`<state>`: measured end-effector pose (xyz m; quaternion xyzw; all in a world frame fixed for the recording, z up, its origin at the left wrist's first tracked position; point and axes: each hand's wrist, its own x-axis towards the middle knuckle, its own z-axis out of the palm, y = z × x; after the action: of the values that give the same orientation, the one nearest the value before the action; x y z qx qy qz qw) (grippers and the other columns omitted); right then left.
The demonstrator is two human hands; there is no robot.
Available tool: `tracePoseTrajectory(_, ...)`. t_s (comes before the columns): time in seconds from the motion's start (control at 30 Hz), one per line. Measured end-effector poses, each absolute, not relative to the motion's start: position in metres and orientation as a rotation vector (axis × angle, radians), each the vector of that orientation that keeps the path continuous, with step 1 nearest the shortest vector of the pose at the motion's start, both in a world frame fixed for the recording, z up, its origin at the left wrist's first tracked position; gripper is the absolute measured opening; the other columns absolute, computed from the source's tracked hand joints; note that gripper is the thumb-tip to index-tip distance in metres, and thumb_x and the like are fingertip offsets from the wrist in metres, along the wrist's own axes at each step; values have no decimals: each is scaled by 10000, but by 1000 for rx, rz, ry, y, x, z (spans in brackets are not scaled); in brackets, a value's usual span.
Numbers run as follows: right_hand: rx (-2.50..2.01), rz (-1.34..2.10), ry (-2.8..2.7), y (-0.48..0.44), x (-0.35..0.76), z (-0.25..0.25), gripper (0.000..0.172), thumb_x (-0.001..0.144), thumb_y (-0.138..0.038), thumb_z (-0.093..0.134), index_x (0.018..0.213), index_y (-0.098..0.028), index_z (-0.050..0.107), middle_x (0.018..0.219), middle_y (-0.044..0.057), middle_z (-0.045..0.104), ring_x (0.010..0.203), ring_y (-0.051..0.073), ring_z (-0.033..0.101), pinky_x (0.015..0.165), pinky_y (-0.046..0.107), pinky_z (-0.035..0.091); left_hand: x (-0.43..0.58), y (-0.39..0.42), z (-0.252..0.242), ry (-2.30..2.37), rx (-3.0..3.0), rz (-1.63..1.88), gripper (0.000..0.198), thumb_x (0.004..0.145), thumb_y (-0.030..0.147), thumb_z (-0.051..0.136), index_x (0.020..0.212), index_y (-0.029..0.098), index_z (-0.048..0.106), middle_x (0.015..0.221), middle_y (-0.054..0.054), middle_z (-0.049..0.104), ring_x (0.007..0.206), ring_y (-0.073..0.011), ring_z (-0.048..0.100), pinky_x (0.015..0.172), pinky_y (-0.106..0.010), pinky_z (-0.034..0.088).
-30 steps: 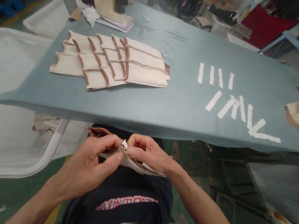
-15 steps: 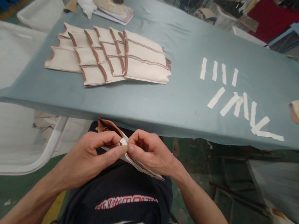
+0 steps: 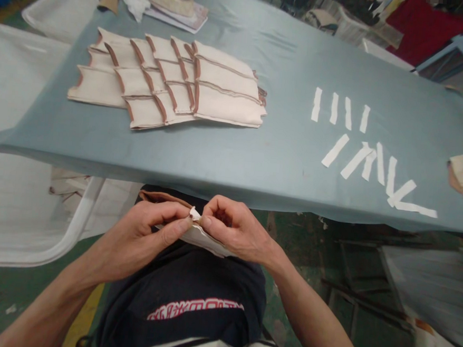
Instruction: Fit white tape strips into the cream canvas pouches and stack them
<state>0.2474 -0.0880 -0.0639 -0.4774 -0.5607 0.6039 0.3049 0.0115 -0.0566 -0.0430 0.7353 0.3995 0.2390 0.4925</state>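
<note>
Over my lap, just below the table edge, I hold a cream fabric piece with brown edging (image 3: pixel 205 240). My left hand (image 3: pixel 154 223) pinches its edge between thumb and forefinger. On the other side my right hand (image 3: pixel 231 226) grips the same piece, thumb against bent forefinger. A small white strip (image 3: pixel 195 214) sticks up between the two sets of fingertips, and I cannot tell which hand bears it. Similar cream pieces with brown edges (image 3: pixel 229 96) lie overlapped in rows on the table.
The table (image 3: pixel 280 161) has a blue-green cover. Several white strips (image 3: pixel 335 150) lie on its right side. A notebook (image 3: pixel 194 20) with a beige object on top is at the back. White plastic bins (image 3: pixel 81 221) stand at the left.
The fabric piece has turned flatter, its right end rising. My left hand has shifted slightly left, and the gap between my fingertips has widened around the white strip.
</note>
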Motion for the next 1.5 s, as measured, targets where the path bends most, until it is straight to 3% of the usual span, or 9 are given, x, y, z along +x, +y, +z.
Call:
tracePoseTrajectory(0.1,-1262,1595,-1479,-89,247,-64,245,995,-433,723,886,-234,631,755,-52,578,669,128,463,606,261,363,12,-56,-42,968,1791,574,369,1043,406,622,851,253,898,638,10,723,595,-191,626,717,-259,606)
tracePoseTrajectory(0.33,-1329,1448,-1567,-95,240,-65,266,1016,-468,685,896,-243,613,764,-53,625,667,122,515,629,264,394,17,-60,-48,1055,1805,616,360,985,370,582,768,216,824,723,-10,805,628,-183,684,604,-257,490)
tracePoseTrajectory(0.5,-1399,1204,-1631,-104,227,-70,192,987,-403,730,929,-256,621,808,-33,706,693,135,608,669,267,460,24,-64,-51,1154,1754,673,353,956,399,549,741,218,762,745,-12,794,684,-204,702,652,-292,507)
tracePoseTrajectory(0.7,-1529,989,-1576,-109,206,-76,136,921,-339,688,924,-274,569,791,-38,685,657,139,612,651,273,451,33,-67,-58,1263,1629,759,337,957,430,497,735,241,666,724,1,685,712,-213,636,690,-325,506)
tracePoseTrajectory(0.87,-1508,1119,-1535,-108,206,-73,178,959,-416,673,942,-281,557,729,-60,645,611,135,584,630,271,450,34,-69,-61,1255,1638,770,364,1008,476,503,741,250,606,719,5,646,708,-202,601,696,-326,501)
tracePoseTrajectory(1.03,-1544,1063,-1543,-110,209,-60,236,950,-487,692,929,-268,606,755,-32,688,638,148,601,661,290,459,32,-71,-62,1229,1564,786,386,1002,520,570,726,250,577,673,27,591,630,-174,545,601,-293,446)
tracePoseTrajectory(1.27,-1687,934,-1590,-107,213,-43,225,946,-447,712,861,-272,599,751,-22,705,670,168,632,694,313,439,32,-72,-57,1246,1628,787,403,1030,495,586,784,216,743,709,1,723,661,-187,627,649,-299,480)
tracePoseTrajectory(1.5,-1730,1018,-1509,-100,217,-43,268,928,-479,708,822,-278,567,727,-44,674,677,170,605,704,325,423,34,-74,-62,1219,1722,849,357,1063,430,588,872,221,805,796,-5,794,748,-196,679,751,-301,523)
